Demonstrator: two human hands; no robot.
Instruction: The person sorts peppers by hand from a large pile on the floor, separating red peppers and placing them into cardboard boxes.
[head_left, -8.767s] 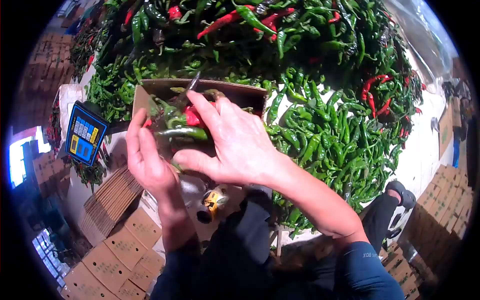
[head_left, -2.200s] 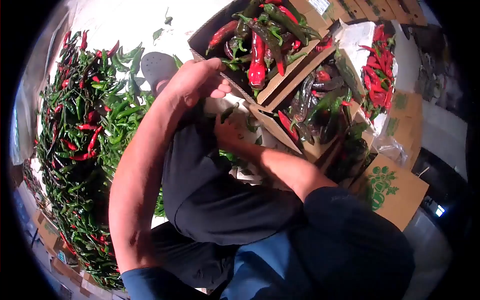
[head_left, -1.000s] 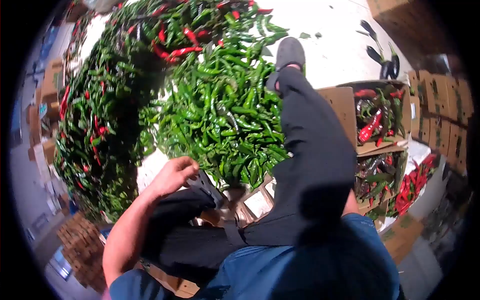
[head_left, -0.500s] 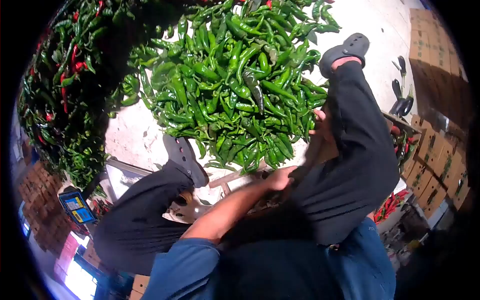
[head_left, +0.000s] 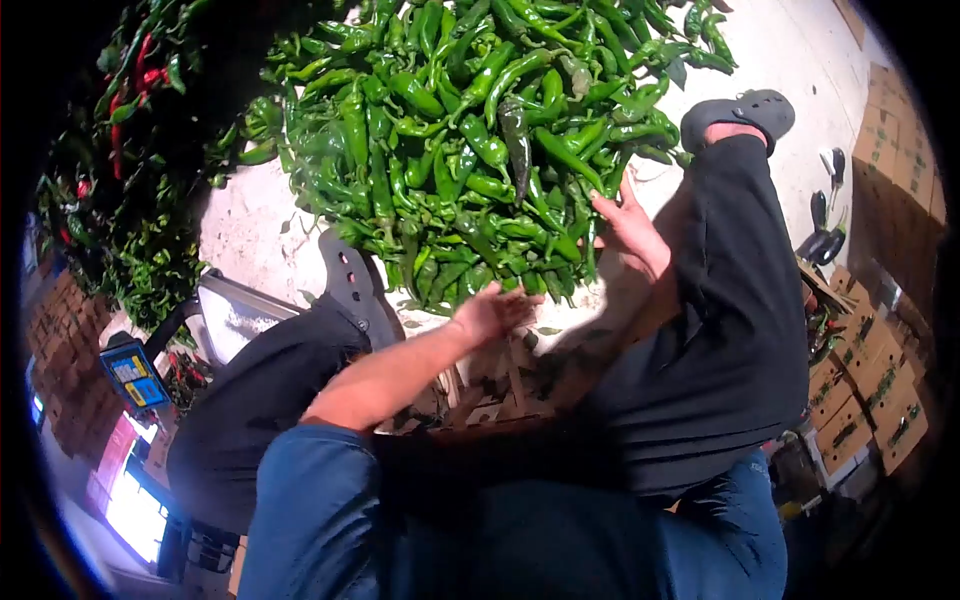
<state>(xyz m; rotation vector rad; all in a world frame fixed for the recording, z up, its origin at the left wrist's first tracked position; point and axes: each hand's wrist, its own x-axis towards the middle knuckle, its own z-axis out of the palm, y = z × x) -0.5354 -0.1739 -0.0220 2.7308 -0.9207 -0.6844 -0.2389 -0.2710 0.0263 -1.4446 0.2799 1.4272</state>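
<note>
A big heap of green chili peppers (head_left: pixel 440 150) lies on a pale surface between my outstretched legs, a dark pepper (head_left: pixel 515 150) among them. At the heap's near edge, my left hand (head_left: pixel 492 312) is open, its fingers stretched toward the lowest peppers; whether they touch is unclear. On the right side, my right hand (head_left: pixel 635 235) has its fingers apart against the edge of the heap, some fingertips hidden by peppers. No pepper shows as held in either hand.
A taller mound of green and red peppers (head_left: pixel 115 230) rises in shadow at left. Grey clogs (head_left: pixel 345 275) flank the heap. Dark eggplants (head_left: pixel 822 243) lie at right, near stacked cardboard boxes (head_left: pixel 860 385). A scale display (head_left: pixel 135 375) stands at lower left.
My left hand has moved left and up to the heap's near edge, its fingers opening out. My right hand has come out from beside my leg to the heap. The view has shifted slightly.
</note>
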